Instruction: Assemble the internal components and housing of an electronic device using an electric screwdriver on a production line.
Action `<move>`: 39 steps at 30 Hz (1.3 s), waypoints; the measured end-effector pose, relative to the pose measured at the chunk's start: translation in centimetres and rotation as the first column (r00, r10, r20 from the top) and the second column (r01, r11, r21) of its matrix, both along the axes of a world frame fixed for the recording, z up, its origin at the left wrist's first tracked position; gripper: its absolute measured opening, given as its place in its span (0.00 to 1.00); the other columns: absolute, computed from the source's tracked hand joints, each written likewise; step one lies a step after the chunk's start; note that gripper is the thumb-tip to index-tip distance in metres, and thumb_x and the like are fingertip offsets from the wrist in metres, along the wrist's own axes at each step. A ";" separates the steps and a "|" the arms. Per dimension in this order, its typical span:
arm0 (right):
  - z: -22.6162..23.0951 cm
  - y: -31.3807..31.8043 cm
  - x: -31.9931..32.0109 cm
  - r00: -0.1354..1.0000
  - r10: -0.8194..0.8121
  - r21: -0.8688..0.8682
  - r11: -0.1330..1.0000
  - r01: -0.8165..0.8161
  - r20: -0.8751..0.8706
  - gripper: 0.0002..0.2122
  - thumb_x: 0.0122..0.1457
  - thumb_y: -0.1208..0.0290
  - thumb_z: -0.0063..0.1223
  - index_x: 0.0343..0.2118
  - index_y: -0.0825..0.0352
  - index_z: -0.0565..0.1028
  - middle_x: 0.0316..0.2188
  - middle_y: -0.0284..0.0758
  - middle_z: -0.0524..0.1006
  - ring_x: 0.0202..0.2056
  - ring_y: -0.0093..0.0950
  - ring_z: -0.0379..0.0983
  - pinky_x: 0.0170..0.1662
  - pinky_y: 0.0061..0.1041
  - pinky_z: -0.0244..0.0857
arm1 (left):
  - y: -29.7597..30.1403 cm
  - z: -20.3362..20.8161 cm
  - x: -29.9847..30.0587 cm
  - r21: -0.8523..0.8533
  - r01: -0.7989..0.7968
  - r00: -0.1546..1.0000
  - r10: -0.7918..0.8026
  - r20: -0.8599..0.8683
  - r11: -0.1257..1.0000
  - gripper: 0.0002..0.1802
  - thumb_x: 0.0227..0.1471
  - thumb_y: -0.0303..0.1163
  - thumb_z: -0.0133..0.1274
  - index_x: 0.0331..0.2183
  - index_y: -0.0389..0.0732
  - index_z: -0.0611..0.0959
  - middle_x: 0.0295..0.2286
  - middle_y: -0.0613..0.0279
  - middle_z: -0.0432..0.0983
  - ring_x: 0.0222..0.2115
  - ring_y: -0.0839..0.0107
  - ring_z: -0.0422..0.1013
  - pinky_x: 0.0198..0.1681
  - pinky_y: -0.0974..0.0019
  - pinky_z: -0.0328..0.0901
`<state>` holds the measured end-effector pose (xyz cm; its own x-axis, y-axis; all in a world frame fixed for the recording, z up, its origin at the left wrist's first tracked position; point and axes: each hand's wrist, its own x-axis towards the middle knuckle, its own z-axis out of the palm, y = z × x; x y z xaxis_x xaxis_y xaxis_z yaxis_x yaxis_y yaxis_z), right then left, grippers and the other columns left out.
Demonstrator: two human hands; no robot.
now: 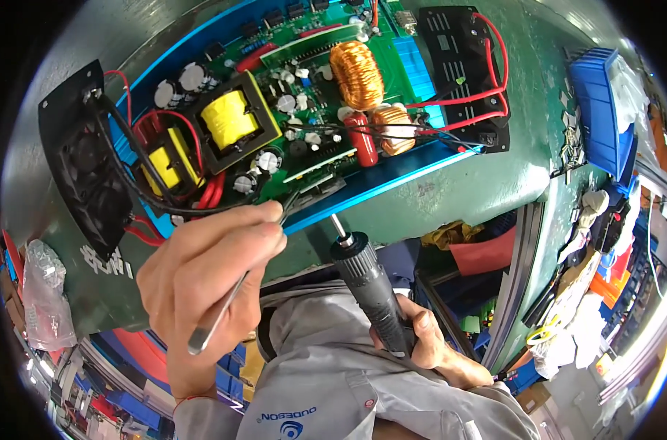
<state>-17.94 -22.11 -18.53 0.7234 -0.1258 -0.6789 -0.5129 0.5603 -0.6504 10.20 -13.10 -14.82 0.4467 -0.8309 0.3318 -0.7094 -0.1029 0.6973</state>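
My left hand (209, 275) is closed around metal tweezers (220, 314), whose tips reach to the near inner wall of a blue metal case (392, 176). In the case lies a green circuit board (275, 177) with a yellow-wrapped transformer (229, 121) and copper coils (358, 73). My right hand (425, 339) grips a black electric screwdriver (374, 290) near its rear end. Its bit points up, just below the case's near edge. A black fan panel (80, 165) hangs by wires at the case's left end, and a black end plate (462, 81) lies at the right.
Small metal pieces (570, 139) are scattered on the green worktop (421, 194) at the right, next to a blue bin (596, 110). More small pieces (106, 262) and a clear plastic bag (47, 297) lie at the left. Red and black wires stretch from the case to both end panels.
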 end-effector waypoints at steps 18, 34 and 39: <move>0.1 0.3 0.0 0.998 0.055 -0.059 0.997 -0.056 -0.005 0.30 0.62 0.48 0.53 0.52 0.75 0.68 0.30 0.35 0.76 0.32 0.21 0.71 0.36 0.24 0.65 | 5.2 1.7 -1.2 0.369 -0.435 0.899 0.372 0.232 0.821 0.16 0.40 0.27 0.68 0.33 0.36 0.81 0.32 0.54 0.77 0.34 0.57 0.70 0.38 0.59 0.65; -0.7 0.4 -0.4 0.997 0.046 -0.043 0.998 -0.043 0.056 0.25 0.65 0.54 0.50 0.52 0.74 0.67 0.31 0.35 0.76 0.32 0.23 0.71 0.37 0.25 0.66 | 7.2 -1.2 -0.3 0.227 -0.424 0.903 0.429 0.028 0.877 0.17 0.37 0.25 0.72 0.29 0.36 0.79 0.29 0.54 0.81 0.31 0.58 0.74 0.36 0.63 0.68; -1.3 0.6 -1.0 0.996 0.080 -0.075 0.994 -0.076 0.046 0.24 0.65 0.54 0.51 0.51 0.74 0.67 0.31 0.36 0.76 0.33 0.23 0.71 0.38 0.26 0.67 | 7.1 -0.9 0.1 0.256 -0.394 0.916 0.399 0.033 0.883 0.17 0.38 0.25 0.73 0.28 0.36 0.79 0.28 0.55 0.82 0.31 0.58 0.75 0.36 0.63 0.69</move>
